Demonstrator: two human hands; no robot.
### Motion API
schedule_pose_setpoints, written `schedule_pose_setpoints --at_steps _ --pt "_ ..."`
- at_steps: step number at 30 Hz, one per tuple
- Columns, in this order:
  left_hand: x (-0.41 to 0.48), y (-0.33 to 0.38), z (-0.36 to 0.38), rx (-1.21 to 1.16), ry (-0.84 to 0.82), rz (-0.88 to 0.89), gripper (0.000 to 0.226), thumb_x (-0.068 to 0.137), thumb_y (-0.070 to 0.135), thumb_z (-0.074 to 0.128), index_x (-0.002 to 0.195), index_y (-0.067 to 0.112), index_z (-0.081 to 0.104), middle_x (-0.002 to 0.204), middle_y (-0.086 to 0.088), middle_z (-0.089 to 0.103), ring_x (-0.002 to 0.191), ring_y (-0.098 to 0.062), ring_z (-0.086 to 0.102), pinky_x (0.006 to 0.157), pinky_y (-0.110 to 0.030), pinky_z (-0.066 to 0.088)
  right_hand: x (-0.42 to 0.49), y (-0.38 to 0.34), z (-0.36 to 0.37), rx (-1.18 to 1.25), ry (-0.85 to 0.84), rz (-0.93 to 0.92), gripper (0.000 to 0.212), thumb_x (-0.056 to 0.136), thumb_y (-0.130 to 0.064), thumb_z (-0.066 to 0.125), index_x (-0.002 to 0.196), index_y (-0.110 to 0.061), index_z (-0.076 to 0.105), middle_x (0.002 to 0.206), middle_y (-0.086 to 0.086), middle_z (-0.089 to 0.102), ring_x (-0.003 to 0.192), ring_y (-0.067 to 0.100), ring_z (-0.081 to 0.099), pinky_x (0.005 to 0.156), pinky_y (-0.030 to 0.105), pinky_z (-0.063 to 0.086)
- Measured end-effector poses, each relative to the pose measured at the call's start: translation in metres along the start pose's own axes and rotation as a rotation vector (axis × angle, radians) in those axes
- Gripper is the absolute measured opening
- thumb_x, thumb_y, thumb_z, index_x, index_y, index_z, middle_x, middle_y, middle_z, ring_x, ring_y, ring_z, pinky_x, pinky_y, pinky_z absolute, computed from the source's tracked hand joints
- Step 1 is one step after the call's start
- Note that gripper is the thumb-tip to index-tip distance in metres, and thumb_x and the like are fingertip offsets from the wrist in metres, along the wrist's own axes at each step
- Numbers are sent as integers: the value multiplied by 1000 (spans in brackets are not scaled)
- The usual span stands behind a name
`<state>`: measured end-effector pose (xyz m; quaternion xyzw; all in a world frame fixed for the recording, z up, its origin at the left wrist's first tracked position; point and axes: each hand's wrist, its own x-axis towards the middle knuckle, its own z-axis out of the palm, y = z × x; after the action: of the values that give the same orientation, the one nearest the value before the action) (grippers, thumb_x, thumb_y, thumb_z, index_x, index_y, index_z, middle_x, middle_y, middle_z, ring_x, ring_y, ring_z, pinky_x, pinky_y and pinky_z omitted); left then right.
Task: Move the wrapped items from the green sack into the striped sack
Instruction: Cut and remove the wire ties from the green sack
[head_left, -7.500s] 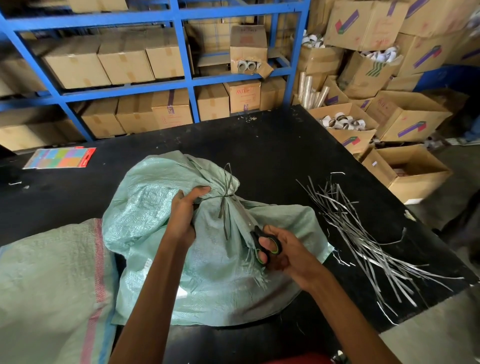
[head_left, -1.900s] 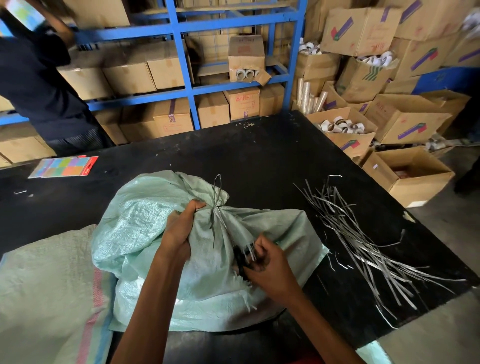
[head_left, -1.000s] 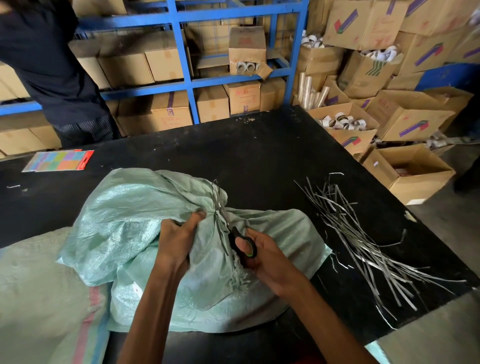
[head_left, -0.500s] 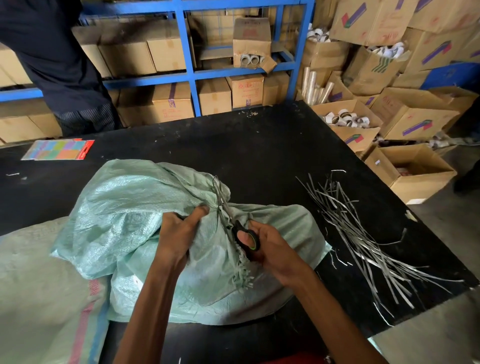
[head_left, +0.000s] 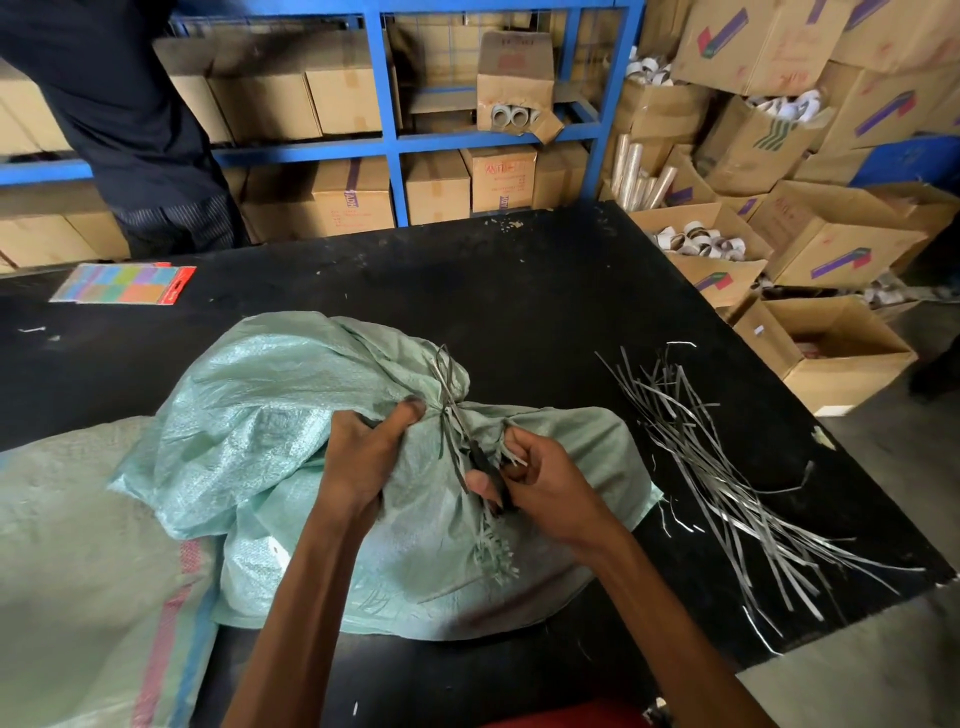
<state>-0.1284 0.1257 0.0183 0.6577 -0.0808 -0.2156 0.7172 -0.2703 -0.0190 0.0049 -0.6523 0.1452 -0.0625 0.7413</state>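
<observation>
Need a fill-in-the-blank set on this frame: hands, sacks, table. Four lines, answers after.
1. The right hand holds ____ against the tie on the green sack.
2. The left hand grips the green sack's bunched neck, which is ____ shut with a strip.
3. The striped sack lies on the green sack's ____ side.
4. Loose strips lie on the ____ table.
Missing words: scissors; tied; left; black.

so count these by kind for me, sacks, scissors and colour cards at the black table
sacks: 2, the green sack and the striped sack
scissors: 1
colour card: 1
total: 4
</observation>
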Motion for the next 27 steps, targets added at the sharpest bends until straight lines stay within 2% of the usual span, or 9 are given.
schedule_pose_setpoints --at_steps 2,4,6,9,12,16,20,25,27 --pt "0 -1 0 -7 0 -3 48 72 32 80 78 -13 65 72 -21 67 62 -29 64 59 -40 50 -1 0 1 8 -8 22 68 76 -33 88 94 16 45 88 18 54 85 28 49 81 52 45" --pt "1 -3 0 -13 -2 -5 43 73 30 79 74 -11 66 67 -17 66 59 -27 62 57 -37 49 -1 -1 2 13 -8 26 65 78 -26 86 99 19 45 93 31 58 91 29 52 90 65 47" --pt "1 -4 -1 -17 0 -7 38 75 28 79 74 -9 69 65 -15 66 58 -26 62 55 -35 49 0 0 0 8 -15 29 57 81 -17 84 100 21 45 92 32 56 92 31 51 92 70 45" --pt "4 -4 0 -34 14 -18 36 77 25 78 75 -10 69 67 -16 68 60 -28 65 57 -37 51 0 4 -4 -20 -12 14 47 83 -6 81 83 11 38 81 14 43 81 27 41 75 51 43" --pt "10 -4 2 -46 28 -42 38 75 26 79 78 -10 70 67 -17 65 61 -28 63 59 -38 49 -2 4 -6 -17 -2 17 41 82 3 78 81 9 37 83 12 42 83 27 38 76 47 36" --pt "22 -3 7 -33 37 -42 36 77 23 79 79 -11 69 66 -15 69 57 -26 67 55 -34 53 -13 -6 -19 -128 41 8 44 80 -4 82 78 -1 38 72 9 46 71 21 46 71 43 42" --pt "44 3 17 2 43 -71 32 77 21 79 84 -9 71 78 -22 74 67 -33 72 61 -44 59 -26 -24 -41 -259 95 -6 44 76 -8 83 74 -10 39 66 1 61 69 16 58 71 38 50" --pt "70 0 30 69 73 -76 21 77 22 80 71 5 70 62 -7 71 57 -24 69 50 -30 53 -40 -46 -76 -357 292 -53 49 64 -30 92 71 -12 48 60 1 66 63 17 71 59 31 58" --pt "79 -4 34 73 96 -108 32 75 26 81 87 -2 70 70 -10 70 63 -26 68 48 -28 52 -45 -45 -94 -387 408 -54 47 66 -29 93 73 -8 51 60 4 70 58 18 71 57 29 59"
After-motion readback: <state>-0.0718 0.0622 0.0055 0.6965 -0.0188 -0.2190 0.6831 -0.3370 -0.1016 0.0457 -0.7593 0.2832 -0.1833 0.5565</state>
